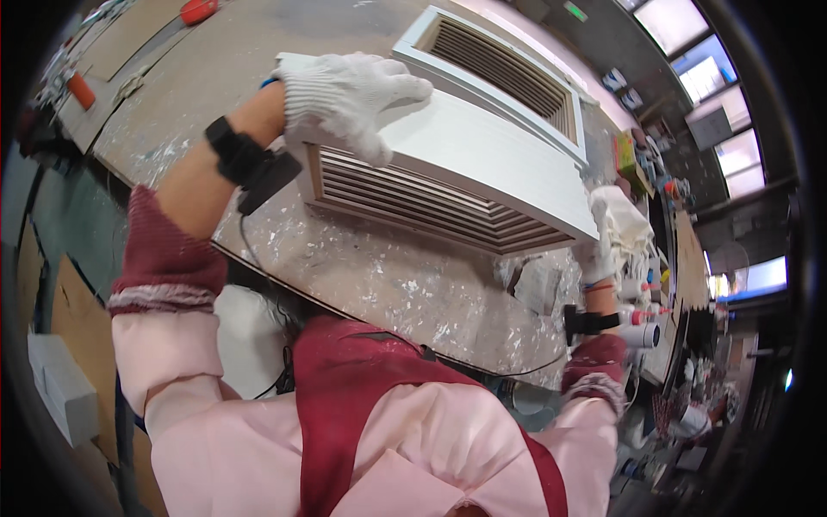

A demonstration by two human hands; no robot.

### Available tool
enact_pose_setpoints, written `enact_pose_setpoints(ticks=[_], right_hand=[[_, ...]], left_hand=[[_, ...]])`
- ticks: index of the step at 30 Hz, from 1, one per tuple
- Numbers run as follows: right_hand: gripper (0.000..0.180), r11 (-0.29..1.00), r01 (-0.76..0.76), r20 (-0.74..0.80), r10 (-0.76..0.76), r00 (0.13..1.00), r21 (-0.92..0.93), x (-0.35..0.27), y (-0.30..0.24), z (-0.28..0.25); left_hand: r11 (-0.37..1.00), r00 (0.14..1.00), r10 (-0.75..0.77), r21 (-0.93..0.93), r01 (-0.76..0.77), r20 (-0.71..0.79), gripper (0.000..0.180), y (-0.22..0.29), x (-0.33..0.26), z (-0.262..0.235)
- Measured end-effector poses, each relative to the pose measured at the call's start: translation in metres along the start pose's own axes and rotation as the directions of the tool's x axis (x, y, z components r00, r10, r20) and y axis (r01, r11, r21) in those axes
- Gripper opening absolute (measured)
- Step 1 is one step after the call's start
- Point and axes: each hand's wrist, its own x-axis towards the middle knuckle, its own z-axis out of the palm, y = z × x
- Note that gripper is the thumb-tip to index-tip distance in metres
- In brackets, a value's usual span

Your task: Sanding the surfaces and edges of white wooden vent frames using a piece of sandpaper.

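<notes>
A white louvered vent frame [495, 142] stands on its long side on the worktable, its slatted opening toward me. My left hand [349, 99], in a white knit glove, grips its left end; the fingers lie along the white top side and the thumb comes over the near edge. At the right end is my right hand [594, 258], gloved in white too, touching or close beside the frame's corner. Its fingers blend with white cloth-like material [624, 220] there, so their pose is hidden. Behind lies a second white louvered frame [413, 39], its slats facing up.
White paint spots cover the worktable [362, 276]. A crumpled grey-white piece [538, 284] lies by the frame's near right corner. A red bowl [198, 10] and an orange cylinder [80, 90] are at far left. White bottles [639, 317] crowd the right edge; a cable [258, 267] hangs near my left arm.
</notes>
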Motion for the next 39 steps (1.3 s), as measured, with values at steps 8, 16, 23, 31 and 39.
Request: enact_pose_setpoints(ticks=[8,16,23,31,39], right_hand=[[0.054,0.976,0.188,-0.199,-0.164,0.966,0.111,0.021,0.059,0.011],[0.051,0.976,0.212,-0.34,-0.182,0.922,0.053,0.004,0.076,-0.003],[0.049,0.981,0.193,-0.451,-0.164,0.878,0.02,-0.006,0.079,-0.008],[0.047,0.982,0.18,-0.539,-0.178,0.824,-0.049,-0.023,0.08,-0.016],[0.046,0.987,0.144,-0.607,-0.16,0.778,-0.076,-0.034,0.084,-0.019]], left_hand=[[0.977,0.992,-0.118,0.183,0.108,0.045,0.09,0.011,0.013,0.003],[0.96,0.89,-0.14,0.162,0.23,-0.433,0.099,0.001,-0.028,0.024],[0.578,0.681,-0.707,-0.711,0.4,-0.191,0.134,-0.068,-0.1,0.106],[0.682,0.686,-0.575,-0.724,0.102,-0.445,0.124,-0.083,-0.073,0.16],[0.714,0.711,-0.443,-0.694,-0.087,-0.545,0.115,-0.091,-0.081,0.182]])
